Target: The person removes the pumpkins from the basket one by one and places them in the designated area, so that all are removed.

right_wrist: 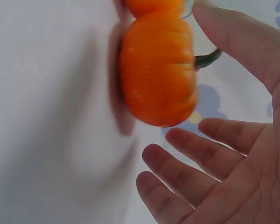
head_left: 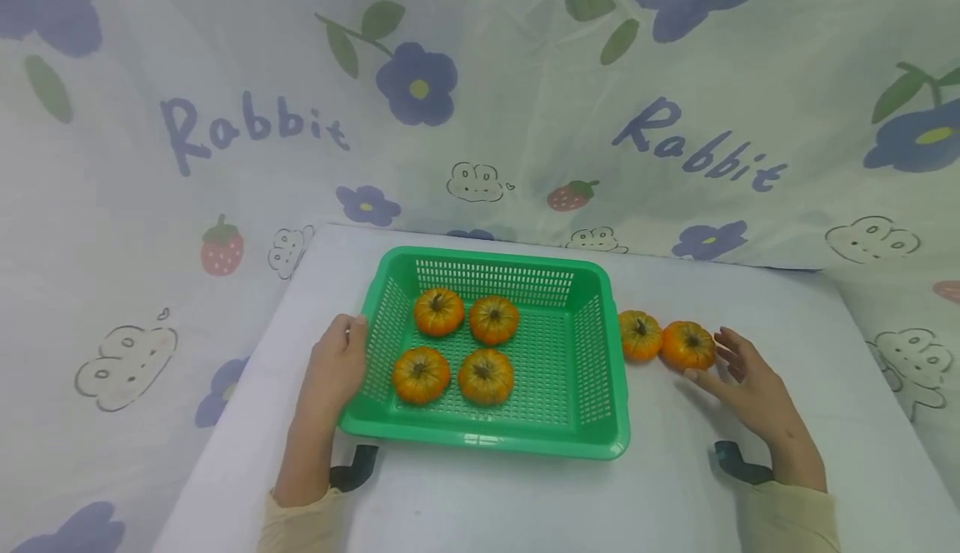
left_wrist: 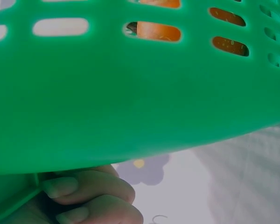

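A green plastic basket (head_left: 543, 445) stands on the table with several small orange pumpkins (head_left: 486, 377) in its left and middle part. At its left side my left hand (head_left: 333, 370) grips the rim; the left wrist view shows curled fingers (left_wrist: 95, 186) under the rim's edge. Outside the basket's right wall, two more pumpkins sit side by side: a nearer-to-basket one (head_left: 640, 336) and an outer one (head_left: 688, 346). My right hand (head_left: 757, 395) is spread beside the outer pumpkin, thumb and fingers apart around its right side. In the right wrist view the palm faces this pumpkin (right_wrist: 158, 70), with nothing gripped.
The white table (head_left: 525, 503) reaches back to a hanging cloth (head_left: 525, 120) printed with flowers, strawberries and rabbits. Dark curved pieces (head_left: 358, 468) show beside both wrists, next to beige sleeves (head_left: 791, 515).
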Available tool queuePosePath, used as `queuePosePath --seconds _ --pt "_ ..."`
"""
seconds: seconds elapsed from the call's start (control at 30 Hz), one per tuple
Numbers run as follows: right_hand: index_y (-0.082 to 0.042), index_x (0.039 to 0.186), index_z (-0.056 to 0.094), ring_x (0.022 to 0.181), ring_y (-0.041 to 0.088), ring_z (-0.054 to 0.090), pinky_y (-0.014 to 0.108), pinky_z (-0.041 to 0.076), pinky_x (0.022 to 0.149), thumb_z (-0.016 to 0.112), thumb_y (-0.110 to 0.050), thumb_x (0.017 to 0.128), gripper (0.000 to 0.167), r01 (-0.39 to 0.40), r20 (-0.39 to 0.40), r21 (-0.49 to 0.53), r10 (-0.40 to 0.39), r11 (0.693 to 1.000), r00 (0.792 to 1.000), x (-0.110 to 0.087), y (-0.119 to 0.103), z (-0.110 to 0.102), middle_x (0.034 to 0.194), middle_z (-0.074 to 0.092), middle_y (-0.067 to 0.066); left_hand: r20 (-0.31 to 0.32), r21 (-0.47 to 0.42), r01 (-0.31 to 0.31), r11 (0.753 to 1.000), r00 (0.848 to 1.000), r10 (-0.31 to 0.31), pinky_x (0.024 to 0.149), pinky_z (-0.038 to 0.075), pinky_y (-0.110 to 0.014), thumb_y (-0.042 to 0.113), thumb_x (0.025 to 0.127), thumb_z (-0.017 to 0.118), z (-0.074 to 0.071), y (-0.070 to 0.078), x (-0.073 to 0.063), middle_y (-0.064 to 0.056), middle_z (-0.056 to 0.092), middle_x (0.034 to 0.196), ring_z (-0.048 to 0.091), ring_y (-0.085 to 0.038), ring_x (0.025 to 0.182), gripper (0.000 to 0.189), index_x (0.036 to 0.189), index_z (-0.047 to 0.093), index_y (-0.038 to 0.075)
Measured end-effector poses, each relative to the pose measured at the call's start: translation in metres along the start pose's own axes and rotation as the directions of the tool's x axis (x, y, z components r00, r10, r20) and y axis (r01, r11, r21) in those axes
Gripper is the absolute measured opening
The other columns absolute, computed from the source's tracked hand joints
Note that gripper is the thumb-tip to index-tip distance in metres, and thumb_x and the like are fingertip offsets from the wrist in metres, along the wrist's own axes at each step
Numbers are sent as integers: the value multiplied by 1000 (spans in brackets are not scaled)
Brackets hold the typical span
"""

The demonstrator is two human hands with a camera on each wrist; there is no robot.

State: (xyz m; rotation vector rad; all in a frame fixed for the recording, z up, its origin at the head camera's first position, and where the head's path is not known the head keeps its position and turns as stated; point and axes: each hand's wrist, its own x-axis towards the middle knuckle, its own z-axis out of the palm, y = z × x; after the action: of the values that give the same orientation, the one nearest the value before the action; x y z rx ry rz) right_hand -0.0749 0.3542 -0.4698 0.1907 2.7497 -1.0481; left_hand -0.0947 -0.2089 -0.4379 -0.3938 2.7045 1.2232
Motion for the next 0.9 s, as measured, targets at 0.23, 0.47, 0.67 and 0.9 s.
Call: queuePosePath --seconds 0.23,0.47,0.67,0.9 --pt "-5 165 19 135 63 40 73 38 100 75 -46 97 97 108 -138 -29 -111 994 984 -14 -18 -5 160 34 33 -5 -8 -6 1000 1000 6 67 46 -38 55 112 23 2 -1 1 -13 56 90 54 -27 77 61 127 52 3" --pt "-10 166 24 138 60 38 75 38 99 78 -43 96 94 173 -167 -52 -179 984 970 -26 -57 -10 160 37 29 -11 -17 5 1000 1000 -5 66 46 -38 55 112 24 2 -2 -2 -12 54 87 53 -27 76 60 125 52 4" --pt "-13 164 31 137 57 41 77 38 98 85 -38 90 96 280 -141 -110 -294 954 945 -32 -92 -18 158 41 27 -17 -24 -18 1000 1000 18 68 46 -38 53 113 24 0 0 -1 -12 54 89 53 -27 78 58 126 53 4" --pt "-23 162 38 143 45 41 74 37 103 89 -35 87 92 482 -13 -167 -491 860 871 -32 -147 -24 160 43 14 -10 -21 -8 1000 1000 8 66 46 -38 53 113 24 0 3 -1 -13 55 88 54 -27 77 59 127 52 4"
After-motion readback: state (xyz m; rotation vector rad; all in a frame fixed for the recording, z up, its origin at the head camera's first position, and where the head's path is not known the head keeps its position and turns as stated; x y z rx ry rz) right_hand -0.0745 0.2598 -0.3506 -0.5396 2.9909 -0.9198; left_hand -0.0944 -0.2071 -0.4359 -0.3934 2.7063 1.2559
